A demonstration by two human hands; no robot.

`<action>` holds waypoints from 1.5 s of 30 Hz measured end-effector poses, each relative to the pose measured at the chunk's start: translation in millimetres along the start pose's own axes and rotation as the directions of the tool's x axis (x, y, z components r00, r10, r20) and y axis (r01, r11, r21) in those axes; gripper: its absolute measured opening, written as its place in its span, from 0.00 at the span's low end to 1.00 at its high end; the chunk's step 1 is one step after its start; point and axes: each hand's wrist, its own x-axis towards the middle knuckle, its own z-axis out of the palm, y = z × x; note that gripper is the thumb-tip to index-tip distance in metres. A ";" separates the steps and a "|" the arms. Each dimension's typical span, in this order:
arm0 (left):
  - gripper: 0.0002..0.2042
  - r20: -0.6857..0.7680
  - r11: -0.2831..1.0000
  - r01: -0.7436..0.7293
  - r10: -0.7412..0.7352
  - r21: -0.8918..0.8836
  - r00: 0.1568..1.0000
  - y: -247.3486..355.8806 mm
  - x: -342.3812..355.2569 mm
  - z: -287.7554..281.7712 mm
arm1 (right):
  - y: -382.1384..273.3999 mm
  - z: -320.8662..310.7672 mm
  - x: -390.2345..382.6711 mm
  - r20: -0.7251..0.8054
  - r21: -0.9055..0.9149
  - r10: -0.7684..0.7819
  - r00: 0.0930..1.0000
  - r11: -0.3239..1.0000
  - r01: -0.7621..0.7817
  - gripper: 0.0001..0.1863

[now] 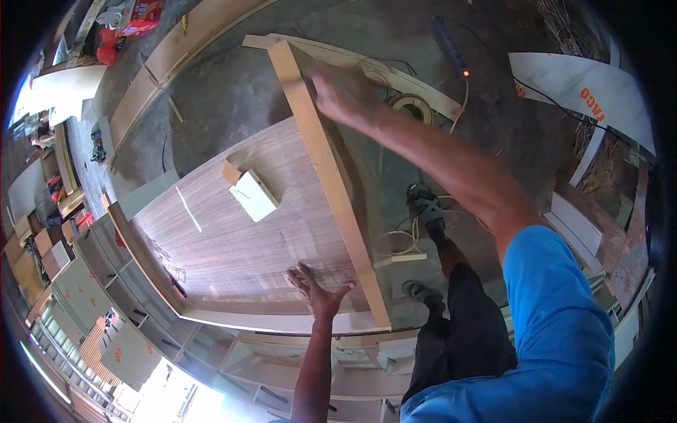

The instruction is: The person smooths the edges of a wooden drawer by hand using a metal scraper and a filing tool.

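Note:
My left hand (319, 290) lies with its fingers spread on a wood-grain panel (233, 162), close to its near right corner. A long light-brown board (328, 176) stands on edge along the panel's right side. My right hand (343, 93) is at the far end of this board, its fingers curled at the top edge and blurred by motion. Whatever may be in those fingers is hidden. On the panel rests a small white block (254, 196) with a brown piece beside it.
A black tool with an orange part (176, 285) lies at the panel's left corner. Beyond the board are a tape roll (411, 107), loose cords and a power strip (451, 46) with a lit switch. Cabinet frames (218, 352) stand along the near side; a white sheet (585, 99) lies far right.

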 end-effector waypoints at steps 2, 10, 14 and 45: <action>0.77 -0.006 1.000 -0.008 0.008 -0.002 1.000 0.5 2.1 -3.1 | -4.8 -14.2 -27.9 0.053 0.038 -0.044 0.998 0.998 0.042 0.11; 0.76 0.041 1.000 0.017 -0.017 0.007 0.999 15.0 2.7 6.9 | 48.2 8.0 55.5 -0.161 -0.068 0.013 0.987 0.997 -0.025 0.11; 0.76 -0.003 0.999 -0.014 0.014 -0.033 1.000 -1.9 -0.6 7.7 | 22.5 12.6 23.9 -0.054 0.045 0.020 0.998 0.999 -0.018 0.13; 0.78 -0.105 0.981 -0.095 0.114 0.170 0.988 -56.5 14.5 47.1 | -186.2 -70.8 -483.8 0.291 0.016 0.051 0.955 0.998 -0.059 0.15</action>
